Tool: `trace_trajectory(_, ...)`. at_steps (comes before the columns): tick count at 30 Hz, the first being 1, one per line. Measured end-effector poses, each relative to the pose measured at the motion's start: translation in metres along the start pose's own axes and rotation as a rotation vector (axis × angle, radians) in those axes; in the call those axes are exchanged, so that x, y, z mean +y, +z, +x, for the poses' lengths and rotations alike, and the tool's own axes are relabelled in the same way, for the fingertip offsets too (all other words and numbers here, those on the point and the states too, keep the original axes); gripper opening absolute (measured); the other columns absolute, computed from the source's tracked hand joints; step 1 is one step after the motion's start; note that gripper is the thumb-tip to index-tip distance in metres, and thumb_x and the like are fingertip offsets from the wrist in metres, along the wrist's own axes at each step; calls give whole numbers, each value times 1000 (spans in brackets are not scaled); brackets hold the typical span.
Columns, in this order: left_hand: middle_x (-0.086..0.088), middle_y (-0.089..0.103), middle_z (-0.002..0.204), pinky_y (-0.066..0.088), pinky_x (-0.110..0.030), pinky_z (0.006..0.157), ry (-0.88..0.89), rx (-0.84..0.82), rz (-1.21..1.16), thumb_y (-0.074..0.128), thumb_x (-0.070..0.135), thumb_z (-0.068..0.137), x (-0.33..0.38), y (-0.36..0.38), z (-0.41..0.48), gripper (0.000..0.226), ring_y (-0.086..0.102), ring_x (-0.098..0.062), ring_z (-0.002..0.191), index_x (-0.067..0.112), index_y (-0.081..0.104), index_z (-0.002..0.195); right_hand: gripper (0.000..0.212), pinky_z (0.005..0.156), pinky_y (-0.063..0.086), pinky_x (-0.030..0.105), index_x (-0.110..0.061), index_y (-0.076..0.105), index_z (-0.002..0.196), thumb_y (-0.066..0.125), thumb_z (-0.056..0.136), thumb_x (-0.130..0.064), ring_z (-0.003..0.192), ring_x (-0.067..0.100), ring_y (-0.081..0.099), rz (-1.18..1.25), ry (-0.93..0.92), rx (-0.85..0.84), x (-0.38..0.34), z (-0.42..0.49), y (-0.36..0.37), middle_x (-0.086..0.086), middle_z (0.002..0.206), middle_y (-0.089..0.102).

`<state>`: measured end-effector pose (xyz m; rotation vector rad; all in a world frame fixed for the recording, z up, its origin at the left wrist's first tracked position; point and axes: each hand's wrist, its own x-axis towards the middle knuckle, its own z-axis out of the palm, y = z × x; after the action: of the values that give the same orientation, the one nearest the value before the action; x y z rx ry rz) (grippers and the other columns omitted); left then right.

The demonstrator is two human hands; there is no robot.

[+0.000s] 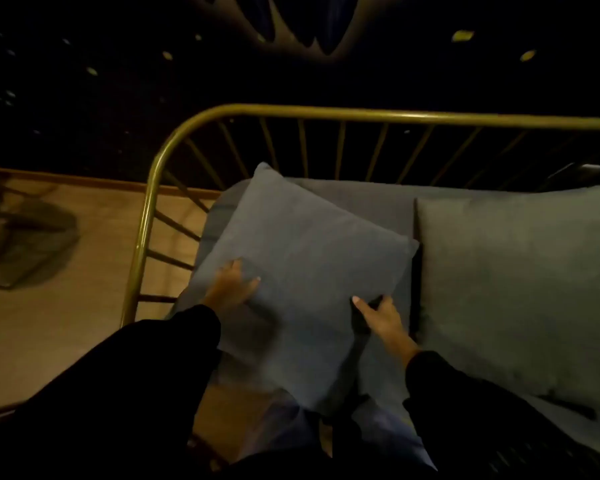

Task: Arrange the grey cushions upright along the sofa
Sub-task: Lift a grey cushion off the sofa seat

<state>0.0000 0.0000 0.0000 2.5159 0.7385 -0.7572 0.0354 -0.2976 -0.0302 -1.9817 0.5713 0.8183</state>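
Both hands are clamped on one grey cushion [302, 258], well apart from each other: the left hand [231, 287] pinches its near-left edge at about 8 o'clock of the cushion, the right hand [381, 318] grips the near-right corner at about 5 o'clock. The cushion sits tilted, one corner pointing to 11 o'clock toward the brass rail [326, 112], over the left end of the sofa [368, 206]. A second cushion [520, 271] lies at 3 o'clock, its edge just beside the held one.

The likely trouble, as I judge it: the grip is all on the near side, so the far corner may flop or fold as the cushion is stood up. Soft filling could let it slump forward again if it leans on nothing. Pushed too far toward 9 o'clock, it could press against the side bars; whether it could pass between them I cannot tell.

Room is tight at 3 o'clock against the neighbour and bounded at 12 and 9 o'clock by the rail. The open way is toward 12 o'clock, where bare seat shows before the bars.
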Motion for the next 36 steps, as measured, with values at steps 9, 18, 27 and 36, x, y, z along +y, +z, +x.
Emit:
trace_trajectory(9,-13,25,165,23,-60,121,-112,9,-323,61,66,82,-4,-14,94,102,22,-41,152,13,20,159,91,111,39,45,-11,29,148,73,77,-47,133,26,46,433,209,15,-20,46,5,5,148,42)
trace_trajectory(18,-4,37,159,41,-56,113,-288,-91,-729,85,80,23,-6,-27,145,156,41,-34,143,25,24,156,90,104,39,38,-22,13,150,67,82,-48,135,28,41,544,247,69,-15,62,14,4,151,35)
trace_trajectory(27,-5,50,150,46,-52,110,-265,-38,-962,95,59,35,-3,-57,87,137,51,-32,135,17,36,152,78,110,39,46,-29,30,143,69,79,-47,121,19,49,850,176,157,-37,23,20,-4,140,47)
trace_trajectory(36,3,62,135,54,-29,86,-19,123,-1310,83,37,78,14,-129,64,83,63,-17,118,21,41,148,75,109,40,40,-26,27,148,65,86,-42,131,18,46,693,-365,179,-163,30,-33,-3,148,43)
